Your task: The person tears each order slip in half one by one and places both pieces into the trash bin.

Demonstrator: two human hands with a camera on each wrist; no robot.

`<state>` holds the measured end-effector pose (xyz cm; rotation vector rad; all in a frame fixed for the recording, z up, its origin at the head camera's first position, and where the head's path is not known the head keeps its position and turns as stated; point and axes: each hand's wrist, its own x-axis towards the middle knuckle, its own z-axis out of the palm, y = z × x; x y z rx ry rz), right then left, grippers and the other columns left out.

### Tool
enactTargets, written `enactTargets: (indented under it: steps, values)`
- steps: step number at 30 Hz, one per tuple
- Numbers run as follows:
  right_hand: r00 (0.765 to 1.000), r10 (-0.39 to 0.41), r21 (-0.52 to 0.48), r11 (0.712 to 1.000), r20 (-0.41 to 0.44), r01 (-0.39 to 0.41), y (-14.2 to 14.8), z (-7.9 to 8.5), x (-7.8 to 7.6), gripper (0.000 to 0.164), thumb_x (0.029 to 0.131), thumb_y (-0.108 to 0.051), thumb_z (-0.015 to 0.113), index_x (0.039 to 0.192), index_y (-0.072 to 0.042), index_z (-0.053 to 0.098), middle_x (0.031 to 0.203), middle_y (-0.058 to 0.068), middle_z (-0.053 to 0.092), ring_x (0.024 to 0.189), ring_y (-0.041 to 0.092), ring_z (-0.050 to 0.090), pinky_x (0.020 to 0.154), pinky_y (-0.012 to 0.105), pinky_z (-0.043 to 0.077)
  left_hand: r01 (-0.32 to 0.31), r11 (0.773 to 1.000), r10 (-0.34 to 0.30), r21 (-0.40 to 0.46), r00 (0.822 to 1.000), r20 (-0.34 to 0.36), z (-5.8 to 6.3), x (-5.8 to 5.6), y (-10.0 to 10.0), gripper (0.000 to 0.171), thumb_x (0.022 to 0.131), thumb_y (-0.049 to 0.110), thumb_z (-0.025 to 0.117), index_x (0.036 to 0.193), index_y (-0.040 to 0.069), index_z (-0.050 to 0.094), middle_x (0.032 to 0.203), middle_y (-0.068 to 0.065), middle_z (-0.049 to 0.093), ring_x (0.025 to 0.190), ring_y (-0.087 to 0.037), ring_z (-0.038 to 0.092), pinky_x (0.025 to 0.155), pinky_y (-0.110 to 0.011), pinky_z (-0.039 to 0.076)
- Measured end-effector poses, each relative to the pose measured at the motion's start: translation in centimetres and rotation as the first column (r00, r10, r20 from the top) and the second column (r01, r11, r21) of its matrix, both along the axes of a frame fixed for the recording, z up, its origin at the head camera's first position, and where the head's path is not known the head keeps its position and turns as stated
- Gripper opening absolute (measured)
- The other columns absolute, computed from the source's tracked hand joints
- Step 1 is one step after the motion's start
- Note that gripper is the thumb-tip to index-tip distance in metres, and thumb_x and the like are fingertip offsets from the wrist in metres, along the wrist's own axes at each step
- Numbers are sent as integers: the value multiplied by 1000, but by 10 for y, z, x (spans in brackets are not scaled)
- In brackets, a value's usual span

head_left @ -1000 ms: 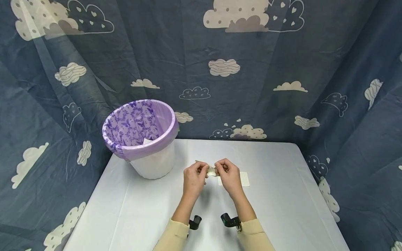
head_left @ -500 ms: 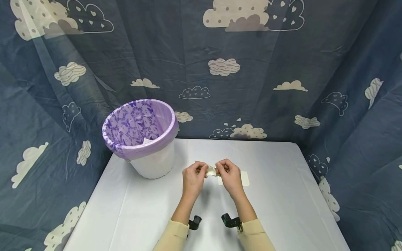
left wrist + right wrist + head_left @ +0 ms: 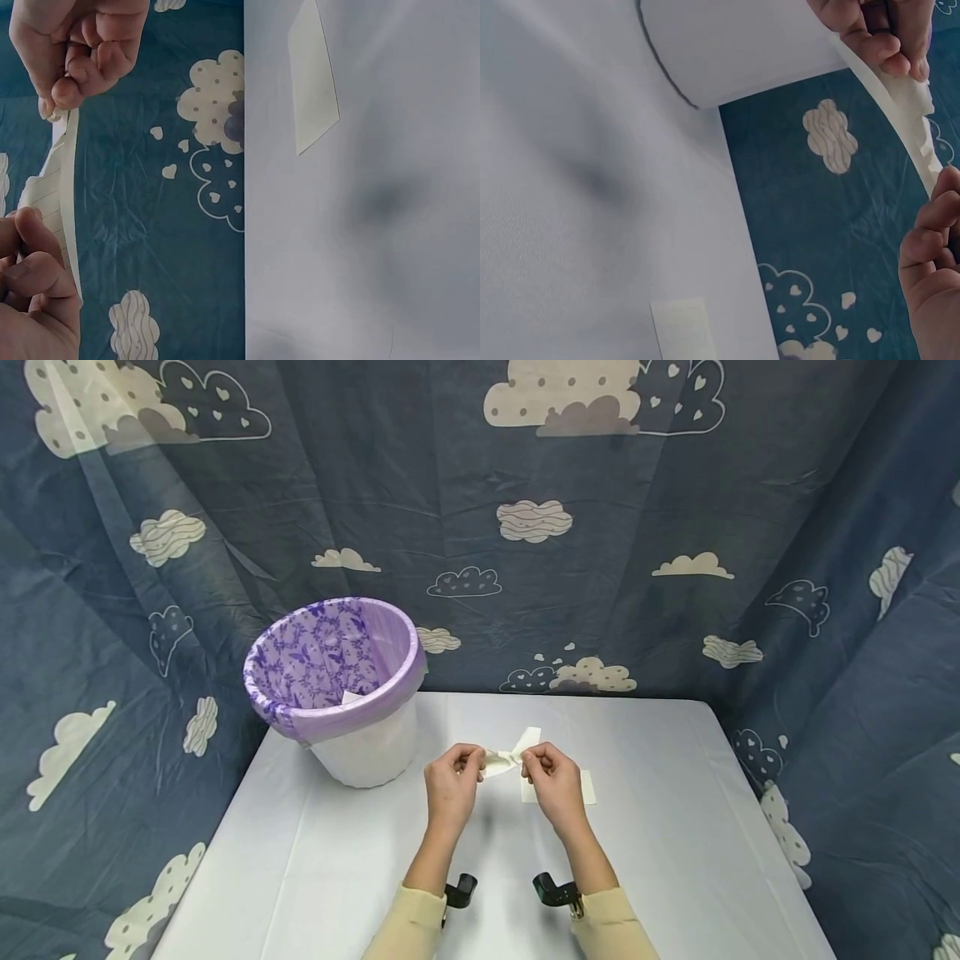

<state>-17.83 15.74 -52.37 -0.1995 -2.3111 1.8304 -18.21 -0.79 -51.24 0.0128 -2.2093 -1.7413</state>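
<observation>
A cream strip of lined paper (image 3: 501, 763) stretches between both hands above the table. My left hand (image 3: 453, 783) pinches its left part between thumb and fingers. My right hand (image 3: 557, 783) pinches the other part, and a flap of paper stands up beyond those fingertips. In the right wrist view the paper (image 3: 907, 112) has a ragged edge; in the left wrist view ruled lines show on the paper (image 3: 49, 199). Beneath the right hand a cream paper piece (image 3: 588, 787) lies flat on the table, partly hidden by that hand in the head view.
A white bin (image 3: 367, 745) with a purple patterned liner (image 3: 405, 681) stands on the table's left side, a scrap of white paper (image 3: 351, 697) visible inside. The white-covered table (image 3: 675, 827) ends at a dark blue cloud-print curtain (image 3: 600, 568).
Both hands have drawn apart, the left one moving farther left. More of the paper now shows between them, and a flap has appeared above the right fingertips.
</observation>
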Motion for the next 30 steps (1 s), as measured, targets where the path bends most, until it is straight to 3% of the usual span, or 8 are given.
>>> enactTargets:
  steps: [22,30]
  values:
    - [1000,-29,2,1000,-3,29,13,-7,3,18,104,-17,68,96,-1,69,72,-3,64,68,10,57,62,21,46,-14,1000,13,25,1000,14,-5,-6,-15,11,98,10,74,90,5,79,75,-10,76,59,-11,64,49,-17,44]
    - [999,-43,14,999,16,43,17,-7,4,17,105,-18,67,93,-5,68,72,-3,63,67,13,56,60,21,44,-29,1000,29,6,999,16,-7,-7,-18,11,99,11,73,91,6,79,77,-9,77,59,-6,63,49,-17,42]
